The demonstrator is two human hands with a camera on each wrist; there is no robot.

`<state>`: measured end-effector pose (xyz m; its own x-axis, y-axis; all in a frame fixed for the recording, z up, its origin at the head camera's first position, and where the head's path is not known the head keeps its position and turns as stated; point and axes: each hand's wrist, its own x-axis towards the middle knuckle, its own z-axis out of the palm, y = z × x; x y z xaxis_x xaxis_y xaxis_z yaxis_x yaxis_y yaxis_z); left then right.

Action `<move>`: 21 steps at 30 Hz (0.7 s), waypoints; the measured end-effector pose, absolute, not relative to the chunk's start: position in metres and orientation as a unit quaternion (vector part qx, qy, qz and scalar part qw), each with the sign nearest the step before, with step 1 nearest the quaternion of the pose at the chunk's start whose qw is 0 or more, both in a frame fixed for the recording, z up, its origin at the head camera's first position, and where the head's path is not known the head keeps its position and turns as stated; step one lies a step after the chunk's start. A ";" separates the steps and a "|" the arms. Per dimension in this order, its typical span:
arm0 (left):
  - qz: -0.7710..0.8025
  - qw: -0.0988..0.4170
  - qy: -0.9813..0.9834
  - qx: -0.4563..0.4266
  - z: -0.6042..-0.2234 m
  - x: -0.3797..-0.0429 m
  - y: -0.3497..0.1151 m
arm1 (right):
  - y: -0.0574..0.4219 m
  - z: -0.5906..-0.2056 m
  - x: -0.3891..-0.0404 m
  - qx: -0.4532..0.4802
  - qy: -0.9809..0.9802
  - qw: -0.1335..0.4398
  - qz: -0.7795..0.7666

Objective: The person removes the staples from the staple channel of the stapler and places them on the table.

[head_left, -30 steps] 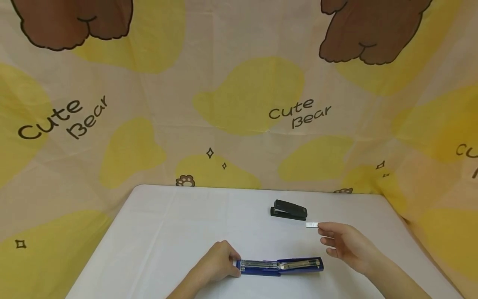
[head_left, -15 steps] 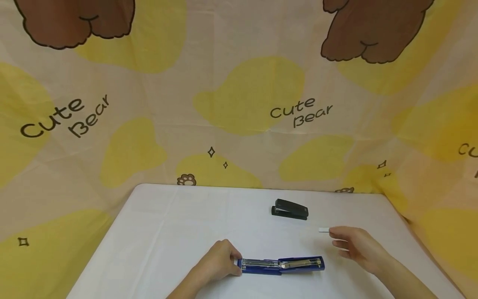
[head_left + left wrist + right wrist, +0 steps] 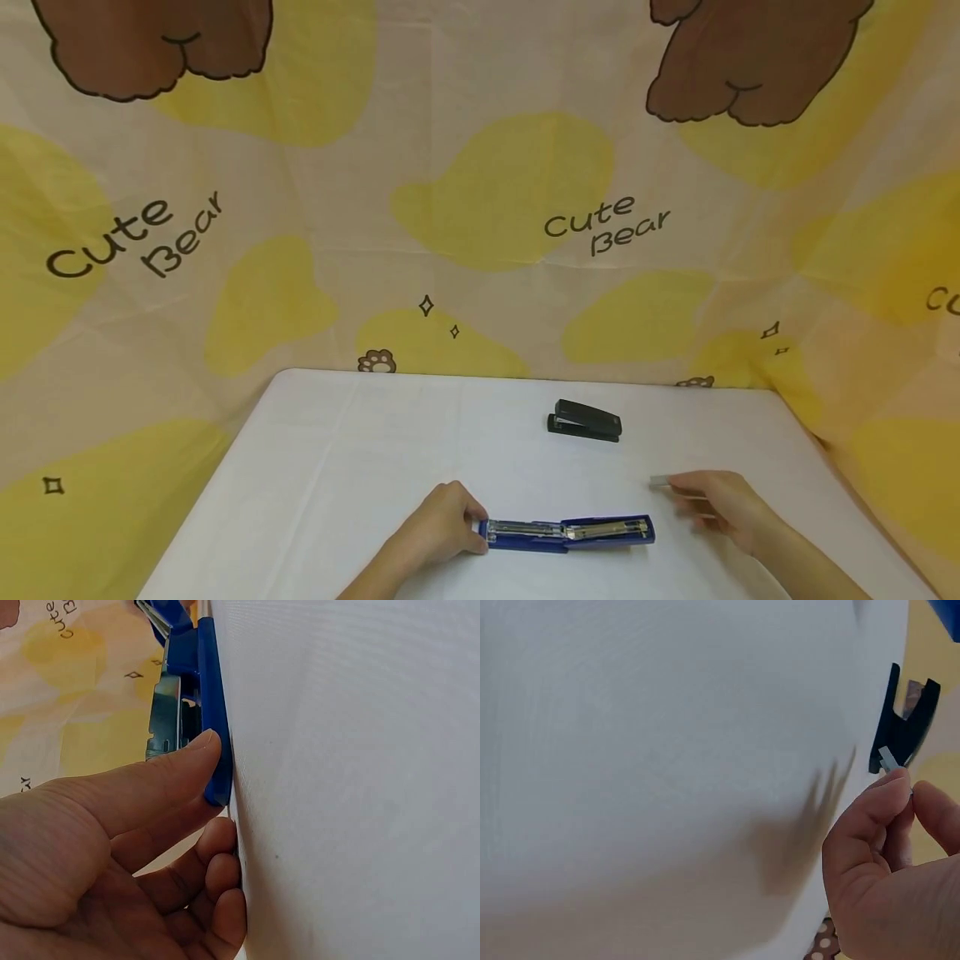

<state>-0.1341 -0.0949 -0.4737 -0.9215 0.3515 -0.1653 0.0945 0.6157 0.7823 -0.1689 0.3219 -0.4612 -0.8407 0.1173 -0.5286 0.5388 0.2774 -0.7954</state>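
Observation:
A blue stapler (image 3: 528, 547) lies swung wide open on the white table, its metal staple channel facing up. My left hand (image 3: 444, 527) grips its left end between thumb and fingers; in the left wrist view the thumb (image 3: 196, 754) presses the side of the blue base (image 3: 214, 690). To the right and slightly beyond the stapler's other end, my right hand (image 3: 723, 507) pinches a short silver strip of staples (image 3: 659, 481) between thumb and index finger. The strip (image 3: 888, 759) sticks out past the fingertips in the right wrist view, above the table.
A black stapler (image 3: 585, 421) stands farther back on the white table (image 3: 360, 467), right of centre. Behind the table hangs a cloth (image 3: 480, 200) with yellow patches, bears and lettering.
My right hand has drawn back to the right and lower with the staple strip, away from the black stapler. The left hand keeps its grip on the blue stapler.

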 end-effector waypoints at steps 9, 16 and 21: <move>0.419 0.149 0.886 0.127 -0.474 -0.134 -0.095 | 0.323 -0.469 -0.168 0.212 0.789 0.175 -0.549; 0.420 0.153 0.886 0.126 -0.474 -0.134 -0.095 | 0.325 -0.471 -0.171 0.214 0.808 0.176 -0.520; 0.420 0.156 0.886 0.123 -0.473 -0.134 -0.095 | 0.327 -0.473 -0.173 0.232 0.810 0.183 -0.507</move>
